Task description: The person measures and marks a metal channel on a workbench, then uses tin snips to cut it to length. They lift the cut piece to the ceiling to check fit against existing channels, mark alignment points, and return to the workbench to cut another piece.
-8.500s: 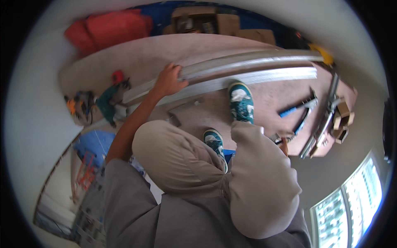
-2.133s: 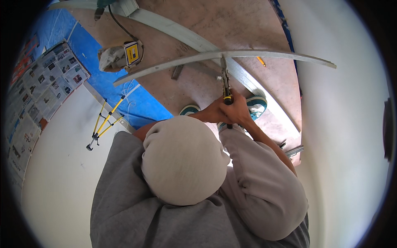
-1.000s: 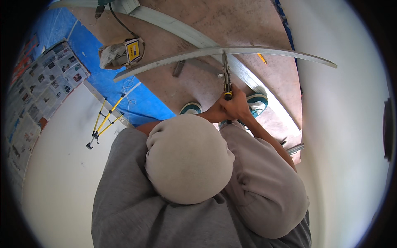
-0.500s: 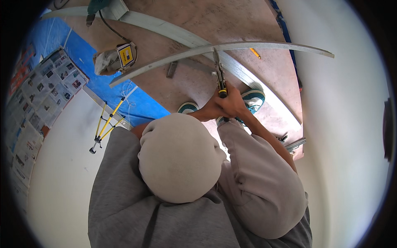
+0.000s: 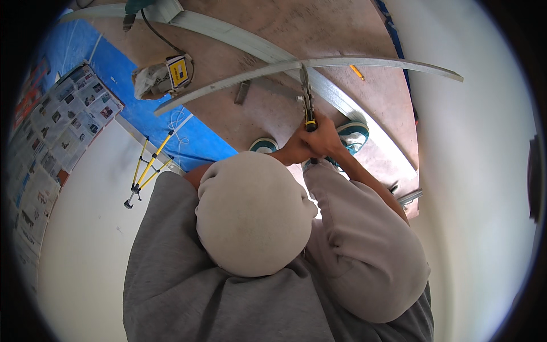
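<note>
My left hand (image 5: pixel 293 147) and right hand (image 5: pixel 323 137) are closed together around the handles of a metal hand tool (image 5: pixel 308 102), probably snips, with yellow and black near the grip. Its jaws meet a long, narrow metal channel (image 5: pixel 376 61), which lies crosswise above a wider pale metal channel (image 5: pixel 228 37); whether they have bitten into it is too small to tell. My hands are in front of my knees, between my teal-and-white shoes (image 5: pixel 353 137). The finger ends of my left hand are mostly hidden behind my right.
Pinkish board (image 5: pixel 342 28) underlies the channels, with a yellow pencil (image 5: pixel 356 72). Toward upper left are a green drill (image 5: pixel 134 7) and a bag with a yellow box (image 5: pixel 177 71). Blue sheeting (image 5: pixel 114 57), newspapers (image 5: pixel 68 125) and a yellow tripod (image 5: pixel 149 165) are left; a white wall (image 5: pixel 467 171) is right.
Since 8.5 seconds ago my left hand has left the channel bundle, and both hands now grip the tool. Over the last second, tool and narrow channel shifted slightly upward in the picture.
</note>
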`<state>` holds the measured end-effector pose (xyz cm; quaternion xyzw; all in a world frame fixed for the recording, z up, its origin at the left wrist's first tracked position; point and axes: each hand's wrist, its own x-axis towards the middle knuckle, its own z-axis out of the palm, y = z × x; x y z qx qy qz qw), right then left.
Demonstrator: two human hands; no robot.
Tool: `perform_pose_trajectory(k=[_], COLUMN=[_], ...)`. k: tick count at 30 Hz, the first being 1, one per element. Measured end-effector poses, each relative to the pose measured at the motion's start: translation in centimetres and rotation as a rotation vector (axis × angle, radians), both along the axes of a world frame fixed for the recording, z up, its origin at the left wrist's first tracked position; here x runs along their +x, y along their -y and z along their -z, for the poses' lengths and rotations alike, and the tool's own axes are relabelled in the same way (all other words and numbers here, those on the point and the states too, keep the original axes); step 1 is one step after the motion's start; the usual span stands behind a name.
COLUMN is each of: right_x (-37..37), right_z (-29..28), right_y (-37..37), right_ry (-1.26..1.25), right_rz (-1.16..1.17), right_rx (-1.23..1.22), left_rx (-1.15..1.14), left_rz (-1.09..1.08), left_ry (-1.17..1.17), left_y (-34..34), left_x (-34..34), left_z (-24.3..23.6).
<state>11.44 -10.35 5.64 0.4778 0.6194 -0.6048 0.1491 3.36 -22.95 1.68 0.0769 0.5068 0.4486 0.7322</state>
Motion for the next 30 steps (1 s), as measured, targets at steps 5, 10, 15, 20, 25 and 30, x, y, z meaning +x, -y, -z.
perform_pose_trajectory(k=[5,10,15,20,25,30], right_x=[-0.7,-0.1,0.7,0.1,0.1,0.0], right_z=[0.6,0.6,-0.2,-1.0,-1.7,-2.2], right_y=[0.1,-0.6,-1.3,-2.0,-2.5,-3.0], right_ry=[0.054,0.065,0.04,0.119,0.108,0.084], right_rz=[0.042,0.008,-0.001,-0.062,-0.024,-0.025], right_rx=[0.047,0.077,0.085,0.025,-0.043,-0.193], left_rx=[-0.036,-0.029,-0.057,0.422,0.367,0.537], left_rz=[-0.104,0.35,0.679,0.398,0.598,0.42], left_ry=[0.008,-0.174,-0.613,-1.689,-1.48,-1.443], left_y=[-0.4,-2.1,-5.4,-10.1,-10.5,-9.2], left_x=[1.0,-1.3,-9.9,-17.0,-17.1,-17.5], left_z=[0.1,-1.1,-6.1,-6.2,-2.0,-0.3])
